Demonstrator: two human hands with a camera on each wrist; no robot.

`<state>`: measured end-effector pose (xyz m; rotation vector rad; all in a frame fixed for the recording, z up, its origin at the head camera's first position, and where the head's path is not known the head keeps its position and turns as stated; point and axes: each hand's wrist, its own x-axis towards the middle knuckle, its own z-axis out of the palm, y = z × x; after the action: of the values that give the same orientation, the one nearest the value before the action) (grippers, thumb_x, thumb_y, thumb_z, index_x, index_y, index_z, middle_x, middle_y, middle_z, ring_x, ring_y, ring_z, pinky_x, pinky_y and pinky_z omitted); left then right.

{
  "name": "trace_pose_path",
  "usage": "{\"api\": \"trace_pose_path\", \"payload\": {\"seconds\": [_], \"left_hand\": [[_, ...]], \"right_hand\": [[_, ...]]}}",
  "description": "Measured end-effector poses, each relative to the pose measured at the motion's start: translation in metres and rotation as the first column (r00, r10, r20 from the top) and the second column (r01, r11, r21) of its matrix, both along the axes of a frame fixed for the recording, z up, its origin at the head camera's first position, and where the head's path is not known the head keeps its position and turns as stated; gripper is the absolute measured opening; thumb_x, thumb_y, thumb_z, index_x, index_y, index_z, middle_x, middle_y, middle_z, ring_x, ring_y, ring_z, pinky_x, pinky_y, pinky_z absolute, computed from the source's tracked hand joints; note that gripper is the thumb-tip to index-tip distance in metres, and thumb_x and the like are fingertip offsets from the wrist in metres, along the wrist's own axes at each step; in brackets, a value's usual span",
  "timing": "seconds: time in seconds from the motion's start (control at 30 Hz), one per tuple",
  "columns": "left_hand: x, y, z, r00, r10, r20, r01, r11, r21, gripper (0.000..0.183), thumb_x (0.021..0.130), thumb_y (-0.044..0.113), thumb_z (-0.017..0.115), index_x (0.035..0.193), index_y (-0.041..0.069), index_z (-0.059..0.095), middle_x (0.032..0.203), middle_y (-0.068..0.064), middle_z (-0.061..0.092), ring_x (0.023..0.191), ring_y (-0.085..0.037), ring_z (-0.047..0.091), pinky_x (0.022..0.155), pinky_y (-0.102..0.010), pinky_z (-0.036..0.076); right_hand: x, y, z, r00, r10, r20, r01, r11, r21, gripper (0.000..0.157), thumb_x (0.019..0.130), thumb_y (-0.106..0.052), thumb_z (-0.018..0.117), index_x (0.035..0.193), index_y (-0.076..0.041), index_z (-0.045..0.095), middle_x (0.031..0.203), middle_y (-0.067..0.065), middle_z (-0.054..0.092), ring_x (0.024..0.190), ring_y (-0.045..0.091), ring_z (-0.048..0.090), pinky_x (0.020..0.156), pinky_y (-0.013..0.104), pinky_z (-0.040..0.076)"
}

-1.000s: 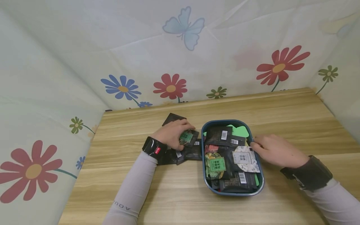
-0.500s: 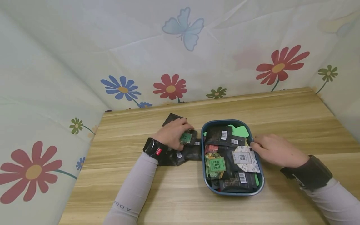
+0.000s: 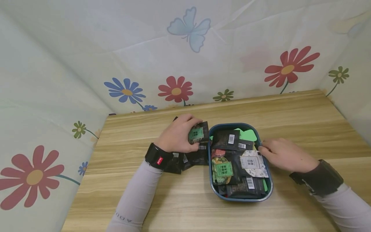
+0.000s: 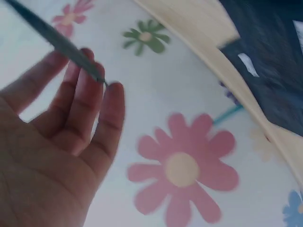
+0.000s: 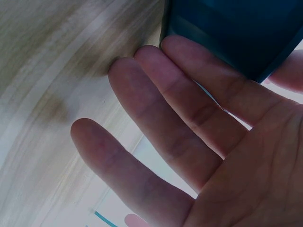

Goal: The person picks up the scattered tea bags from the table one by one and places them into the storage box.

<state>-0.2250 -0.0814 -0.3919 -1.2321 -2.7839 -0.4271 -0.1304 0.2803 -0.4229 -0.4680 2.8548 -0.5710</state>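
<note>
My left hand [image 3: 181,133] pinches a black sachet with a green label [image 3: 198,132], raised over the loose sachets left of the tin. In the left wrist view this sachet [image 4: 61,45] shows edge-on at the fingertips. Under and beside that hand lie several black sachets [image 3: 198,158], some partly covered by it. A blue rounded tin [image 3: 210,174] stands to the right, filled with black, green and white sachets. My right hand [image 3: 285,154] holds the tin's right side, thumb at the rim and index finger against the outer wall [image 5: 227,28]; its other fingers extend along the table.
Inside the tin, a white-patterned sachet [image 3: 252,163] and a green-labelled one [image 3: 223,170] lie on top, with bright green pieces [image 3: 247,135] at the back. The wooden table [image 3: 185,206] ends at a flower-printed cloth wall [image 3: 139,58] behind and at both sides.
My left hand has lifted the green-labelled sachet off the pile and moved it slightly up and right, toward the tin. A loose sachet below shifted a little. The right hand and tin stay put.
</note>
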Motion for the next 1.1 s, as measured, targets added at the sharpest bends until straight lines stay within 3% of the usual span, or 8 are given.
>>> {"api": "trace_pose_path", "payload": {"seconds": [0.23,0.43,0.63,0.77,0.83,1.0,1.1], "left_hand": [[0.025,0.024,0.012,0.995,-0.085,-0.05,0.092,0.985,0.147,0.077,0.076,0.047,0.08,0.141,0.01,0.061,0.124,-0.003,0.057,0.109,-0.015,0.053,0.089,-0.03,0.052],[0.044,0.044,0.012,0.979,-0.172,-0.111,0.197,0.939,0.281,0.074,0.08,0.046,0.079,0.142,0.011,0.06,0.132,-0.002,0.057,0.119,-0.015,0.052,0.1,-0.029,0.048],[0.052,0.055,0.008,0.964,-0.232,-0.13,0.263,0.907,0.331,0.07,0.082,0.046,0.078,0.141,0.012,0.061,0.134,-0.002,0.056,0.123,-0.015,0.051,0.107,-0.025,0.043],[0.054,0.058,0.007,0.963,-0.238,-0.123,0.265,0.909,0.322,0.07,0.082,0.047,0.079,0.141,0.012,0.061,0.135,-0.002,0.055,0.124,-0.014,0.05,0.108,-0.025,0.043],[0.055,0.058,0.005,0.967,-0.233,-0.104,0.253,0.923,0.29,0.083,0.08,0.054,0.08,0.149,0.016,0.053,0.144,-0.003,0.051,0.132,-0.015,0.047,0.113,-0.03,0.042],[0.057,0.058,0.002,0.979,-0.201,-0.03,0.204,0.969,0.139,0.127,0.067,0.078,0.079,0.167,0.031,0.015,0.172,-0.003,0.017,0.158,-0.024,0.023,0.124,-0.052,0.031],[0.054,0.054,0.002,0.984,-0.18,0.0,0.179,0.979,0.097,0.129,0.067,0.079,0.078,0.167,0.032,0.011,0.174,-0.001,0.01,0.16,-0.026,0.018,0.125,-0.056,0.03]], "right_hand": [[0.0,0.001,0.0,1.0,0.002,-0.01,-0.002,1.0,0.0,0.027,0.106,-0.029,0.053,0.095,-0.012,0.071,0.075,-0.005,0.054,0.068,0.012,0.048,0.061,0.029,0.037],[0.0,0.001,-0.001,1.0,0.004,-0.013,-0.004,1.0,0.003,0.026,0.106,-0.029,0.053,0.094,-0.013,0.07,0.074,-0.005,0.053,0.068,0.012,0.048,0.061,0.03,0.038],[0.0,0.001,0.0,1.0,0.005,-0.004,-0.005,1.0,0.001,0.026,0.105,-0.029,0.054,0.095,-0.012,0.071,0.075,-0.004,0.054,0.069,0.013,0.049,0.061,0.03,0.038],[-0.001,0.0,0.001,1.0,0.004,0.007,-0.004,1.0,0.003,0.027,0.105,-0.029,0.054,0.097,-0.011,0.072,0.075,-0.004,0.055,0.069,0.013,0.049,0.061,0.03,0.038],[-0.001,0.0,0.001,1.0,0.004,0.01,-0.004,1.0,0.003,0.027,0.105,-0.029,0.054,0.098,-0.011,0.072,0.075,-0.004,0.055,0.069,0.013,0.049,0.06,0.03,0.038],[-0.001,0.0,0.001,1.0,0.003,0.007,-0.003,1.0,0.0,0.027,0.106,-0.029,0.053,0.094,-0.013,0.07,0.073,-0.005,0.053,0.068,0.013,0.048,0.06,0.03,0.038],[-0.001,0.001,0.001,1.0,0.004,-0.002,-0.004,1.0,0.008,0.027,0.106,-0.029,0.052,0.092,-0.013,0.07,0.074,-0.004,0.054,0.068,0.013,0.048,0.061,0.03,0.038]]}}
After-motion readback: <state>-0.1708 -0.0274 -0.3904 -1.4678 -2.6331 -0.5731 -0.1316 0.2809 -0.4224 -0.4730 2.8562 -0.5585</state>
